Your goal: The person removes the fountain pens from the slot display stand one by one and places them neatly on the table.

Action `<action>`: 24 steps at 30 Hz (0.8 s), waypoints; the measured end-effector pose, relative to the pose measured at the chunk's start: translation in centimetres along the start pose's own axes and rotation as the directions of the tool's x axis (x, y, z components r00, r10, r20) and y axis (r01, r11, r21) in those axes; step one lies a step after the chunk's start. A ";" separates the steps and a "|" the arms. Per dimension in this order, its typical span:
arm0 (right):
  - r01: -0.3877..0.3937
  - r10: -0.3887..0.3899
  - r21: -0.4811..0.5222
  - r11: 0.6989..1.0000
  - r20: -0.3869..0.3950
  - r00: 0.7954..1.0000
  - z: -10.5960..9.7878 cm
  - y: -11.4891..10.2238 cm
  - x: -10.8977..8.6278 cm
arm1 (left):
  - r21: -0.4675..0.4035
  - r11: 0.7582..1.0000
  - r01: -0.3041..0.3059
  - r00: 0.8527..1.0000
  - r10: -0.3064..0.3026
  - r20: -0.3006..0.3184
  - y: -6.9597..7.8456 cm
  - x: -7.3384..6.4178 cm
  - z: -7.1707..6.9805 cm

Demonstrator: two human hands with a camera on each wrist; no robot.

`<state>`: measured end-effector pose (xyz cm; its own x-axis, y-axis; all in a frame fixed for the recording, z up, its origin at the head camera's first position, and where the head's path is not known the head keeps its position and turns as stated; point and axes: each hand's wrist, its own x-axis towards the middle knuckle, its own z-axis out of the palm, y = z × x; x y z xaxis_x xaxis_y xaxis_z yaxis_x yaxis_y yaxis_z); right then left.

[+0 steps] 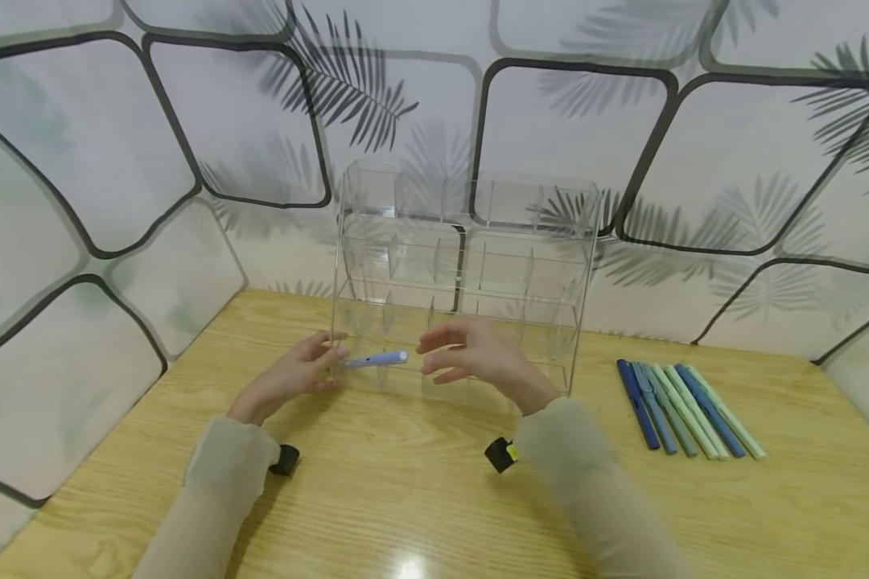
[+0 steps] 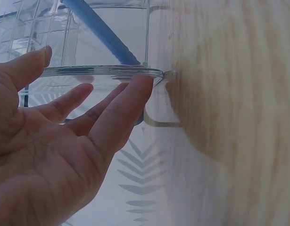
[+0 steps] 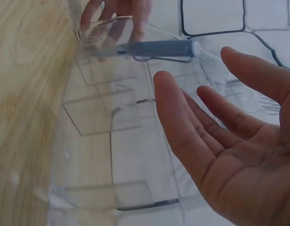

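Observation:
A clear acrylic rack (image 1: 458,310) with stepped, divided tiers stands at the back. My left hand (image 1: 293,378) grips its left side panel (image 2: 102,70); the thumb reaches over the edge and the fingertips lie against the outer face. A light blue pen (image 1: 376,359) slants at the rack's lowest tier, one end close to that panel, its pale round end toward my right hand. Fingers loosely bent and apart, my right hand (image 1: 481,358) hovers in front of the rack, holding nothing. In the right wrist view its fingertips (image 3: 166,82) are a short way from the pen (image 3: 159,48).
Several blue, grey-green and pale green pens (image 1: 688,410) lie side by side on the wooden table (image 1: 398,482) at the right. Behind the rack rises a patterned wall covering (image 1: 572,145) with leaf prints, and it continues along the left side.

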<state>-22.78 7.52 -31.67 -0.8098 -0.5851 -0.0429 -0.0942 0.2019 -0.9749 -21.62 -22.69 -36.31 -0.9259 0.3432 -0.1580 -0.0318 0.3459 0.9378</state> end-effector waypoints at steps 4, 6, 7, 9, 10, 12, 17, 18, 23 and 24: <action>-0.008 0.007 0.033 0.999 0.021 1.000 1.1 0.2 0.8 | -0.009 1.000 -0.009 1.000 0.009 0.003 -0.1 0.1 0.1; -0.012 0.010 0.045 0.999 0.032 0.999 1.6 0.3 1.2 | -0.013 1.000 -0.008 1.000 0.008 0.003 -0.1 0.2 0.1; -0.011 0.010 0.047 0.999 0.038 0.999 1.9 0.3 1.4 | -0.013 1.000 -0.007 1.000 0.007 0.003 -0.1 0.2 0.1; -0.023 0.021 0.054 0.998 0.037 0.999 2.5 0.3 1.9 | -0.011 1.000 -0.004 1.000 0.004 0.004 -0.1 0.1 0.0; -0.025 0.023 0.054 0.998 0.038 0.999 2.7 0.3 2.1 | -0.010 1.000 -0.002 1.000 0.002 0.003 -0.1 0.1 0.0; -0.032 0.030 0.057 0.998 0.037 0.999 3.2 0.3 2.5 | -0.009 1.000 0.000 1.000 0.000 0.003 -0.2 0.1 -0.1; -0.050 0.049 0.071 0.996 0.019 0.999 4.0 0.1 3.2 | -0.010 1.000 -0.003 1.000 0.003 0.007 -0.2 0.0 -0.2; -0.055 0.054 0.073 0.996 0.015 0.998 4.1 0.0 3.3 | -0.010 1.000 -0.005 1.000 0.005 0.010 -0.2 0.0 -0.2; -0.060 0.060 0.082 0.995 -0.004 0.998 4.3 0.0 3.4 | -0.015 1.000 -0.013 1.000 0.013 0.013 -0.1 0.1 -0.1; -0.059 0.060 0.084 0.995 -0.009 0.998 4.3 0.1 3.4 | -0.015 1.000 -0.013 1.000 0.013 0.013 -0.1 0.1 0.0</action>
<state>-23.08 2.16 -32.82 -0.8191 -0.5648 -0.0997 0.0032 0.1694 -0.9855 -21.74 -22.70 -36.37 -0.9213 0.3589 -0.1495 -0.0253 0.3283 0.9442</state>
